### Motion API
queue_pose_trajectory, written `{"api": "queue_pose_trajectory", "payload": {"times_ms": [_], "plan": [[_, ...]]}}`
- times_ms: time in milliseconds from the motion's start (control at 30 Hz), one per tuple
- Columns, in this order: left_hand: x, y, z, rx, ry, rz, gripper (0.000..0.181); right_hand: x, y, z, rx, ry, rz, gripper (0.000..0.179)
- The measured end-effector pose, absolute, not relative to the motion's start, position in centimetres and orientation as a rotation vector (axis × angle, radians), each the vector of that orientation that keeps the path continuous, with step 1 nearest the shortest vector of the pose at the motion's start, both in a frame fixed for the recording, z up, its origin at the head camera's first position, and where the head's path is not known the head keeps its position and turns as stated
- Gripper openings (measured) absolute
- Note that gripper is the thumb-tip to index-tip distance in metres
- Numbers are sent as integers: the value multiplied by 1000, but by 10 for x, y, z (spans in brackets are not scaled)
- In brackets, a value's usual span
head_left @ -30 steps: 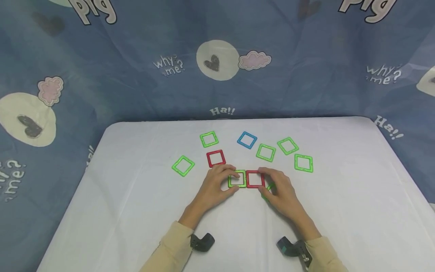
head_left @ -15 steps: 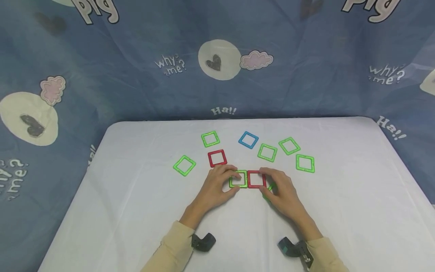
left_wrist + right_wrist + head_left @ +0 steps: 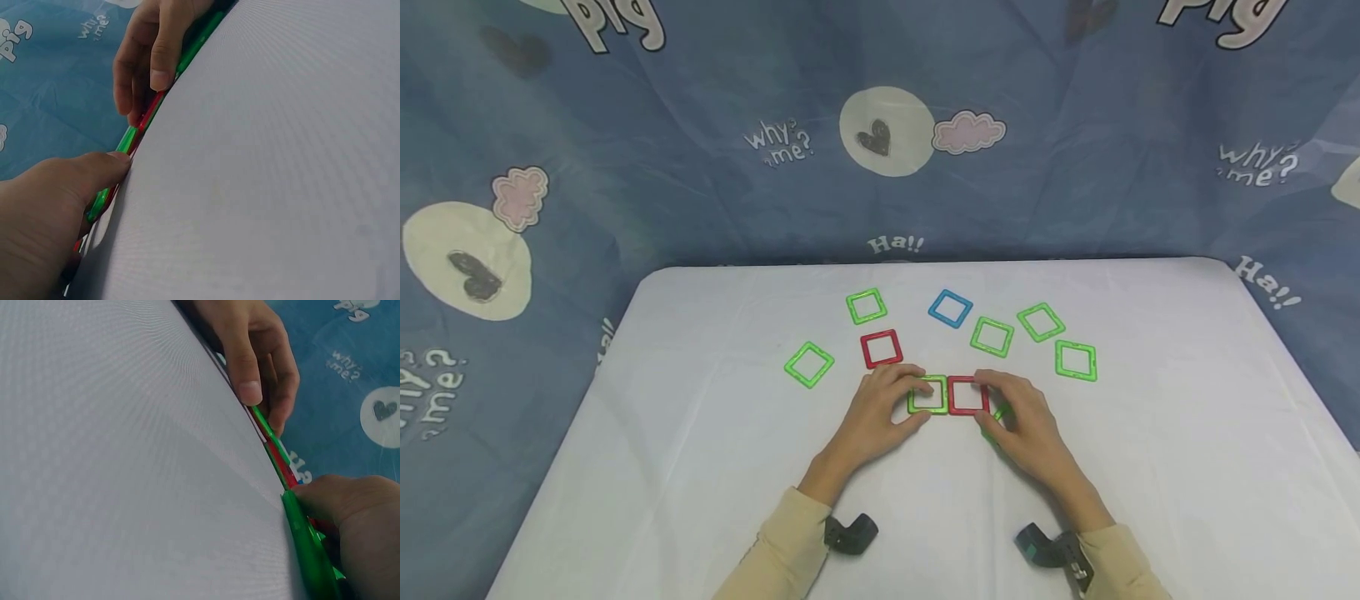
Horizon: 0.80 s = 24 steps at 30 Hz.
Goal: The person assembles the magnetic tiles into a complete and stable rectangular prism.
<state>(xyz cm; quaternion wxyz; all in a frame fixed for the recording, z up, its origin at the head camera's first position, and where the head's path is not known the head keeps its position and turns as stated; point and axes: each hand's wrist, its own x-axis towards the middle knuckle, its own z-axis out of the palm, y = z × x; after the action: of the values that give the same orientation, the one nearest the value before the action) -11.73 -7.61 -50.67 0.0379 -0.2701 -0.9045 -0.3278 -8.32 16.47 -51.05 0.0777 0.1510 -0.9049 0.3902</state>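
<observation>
The red frame (image 3: 967, 412) is on the white table (image 3: 700, 467), and the right hand (image 3: 1021, 421) pinches its right side, thumb at the near edge, fingers at the far edge. Against its left side is a green frame (image 3: 936, 411), which the left hand (image 3: 880, 410) pinches in the same manner. Both hands are half closed, probably so that the two sides meet straight and the frames do not slide. One more green piece (image 3: 1002, 410) is partly hidden under the right hand, just to the right of the red frame; I cannot tell if it is attached. The blue frame (image 3: 943, 321) lies apart, beyond the red frame, perhaps as a spare.
</observation>
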Motion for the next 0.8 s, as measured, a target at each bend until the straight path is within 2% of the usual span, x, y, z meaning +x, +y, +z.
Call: {"api": "queue_pose_trajectory", "payload": {"times_ms": [433, 800], "plan": [[-116, -77, -505, -805, -2774, -1032, 30, -83, 164, -510, 469, -2702, 1162, 53], [-117, -81, -505, -671, -2635, -1232, 25, -82, 165, -511, 483, -2688, 1169, 54]]}}
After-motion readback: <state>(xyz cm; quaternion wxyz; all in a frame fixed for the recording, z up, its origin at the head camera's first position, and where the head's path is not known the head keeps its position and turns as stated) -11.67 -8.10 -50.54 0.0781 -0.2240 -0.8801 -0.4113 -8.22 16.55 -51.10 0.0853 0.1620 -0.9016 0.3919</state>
